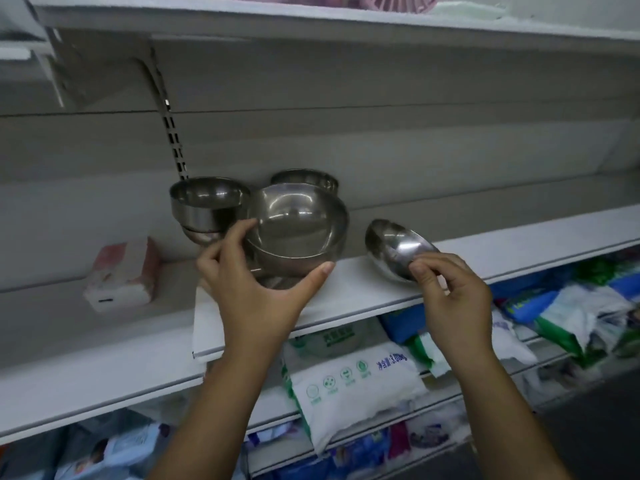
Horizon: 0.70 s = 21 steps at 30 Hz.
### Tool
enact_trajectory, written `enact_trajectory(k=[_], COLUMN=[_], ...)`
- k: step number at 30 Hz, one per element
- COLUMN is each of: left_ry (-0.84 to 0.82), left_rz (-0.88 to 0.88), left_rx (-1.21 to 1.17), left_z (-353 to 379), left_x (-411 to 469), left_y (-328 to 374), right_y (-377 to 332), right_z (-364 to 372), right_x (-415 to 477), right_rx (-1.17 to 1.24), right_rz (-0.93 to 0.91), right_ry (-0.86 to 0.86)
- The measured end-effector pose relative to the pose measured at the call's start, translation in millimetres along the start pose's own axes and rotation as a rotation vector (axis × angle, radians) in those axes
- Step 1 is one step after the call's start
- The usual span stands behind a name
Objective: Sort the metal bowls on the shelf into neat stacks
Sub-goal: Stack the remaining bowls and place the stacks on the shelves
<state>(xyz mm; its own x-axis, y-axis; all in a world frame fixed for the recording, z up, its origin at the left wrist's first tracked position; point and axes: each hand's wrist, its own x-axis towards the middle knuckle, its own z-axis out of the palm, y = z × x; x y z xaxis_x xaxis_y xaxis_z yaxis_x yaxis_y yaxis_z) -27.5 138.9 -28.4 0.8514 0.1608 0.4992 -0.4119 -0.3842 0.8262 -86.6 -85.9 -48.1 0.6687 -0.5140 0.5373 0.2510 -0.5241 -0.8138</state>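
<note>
- L hand [254, 292] had a grip on big metal bowl [297, 230]: thumb at the near rim, fingers curled round the left side. Bowl tilted toward cam, mouth facing viewer, sitting on or just above shelf [363, 289], centre frame; contact w/ the board couldn't be told.
- Something metallic showed under the big bowl at its 6 o'clock, partly hidden by the hand; couldn't tell what.
- R hand [450, 292] pinched the near rim of small bowl [394, 247] w/ thumb + fingertips. Small bowl was tipped on its side, mouth up and to the right, lower edge touching the shelf, at 3 o'clock of big bowl, apart from it.
- Stack of bowls [209, 206] stood upright at 9 o'clock of big bowl, just beside it; at least two nested, exact count unclear.
- Rear bowl [306, 180] upright at 12 o'clock of big bowl, near the back panel, mostly hidden behind it.
- Pink-white pack [121, 275] lay on the shelf at 9 o'clock, well apart from the bowls, tilted.
- Lower shelf at 6 o'clock held bagged goods; white-green bag [353, 382] between the two forearms, blue packs to the right and bottom left.
- Upper shelf at 12 o'clock carried a pink item [391, 0], cut by frame edge.
</note>
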Motion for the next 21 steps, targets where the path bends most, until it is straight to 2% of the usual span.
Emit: enact_trajectory(k=[6,10,21], left_ry=[-0.175,-0.254,-0.422], left_rz=[0.141,0.215,0.007], left_rx=[0.11,0.246,0.218], left_z=[33,60,106], left_x=[-8,-12,7], left_y=[13,18,15], right_y=[0,-2,-6], right_z=[-33,-52,-66], right_x=[-3,-8,-8], right_rx=[-0.079,-0.106,-0.087], right_rz=[-0.007,0.013,0.018], right_ry=[0.137,0.161,0.209])
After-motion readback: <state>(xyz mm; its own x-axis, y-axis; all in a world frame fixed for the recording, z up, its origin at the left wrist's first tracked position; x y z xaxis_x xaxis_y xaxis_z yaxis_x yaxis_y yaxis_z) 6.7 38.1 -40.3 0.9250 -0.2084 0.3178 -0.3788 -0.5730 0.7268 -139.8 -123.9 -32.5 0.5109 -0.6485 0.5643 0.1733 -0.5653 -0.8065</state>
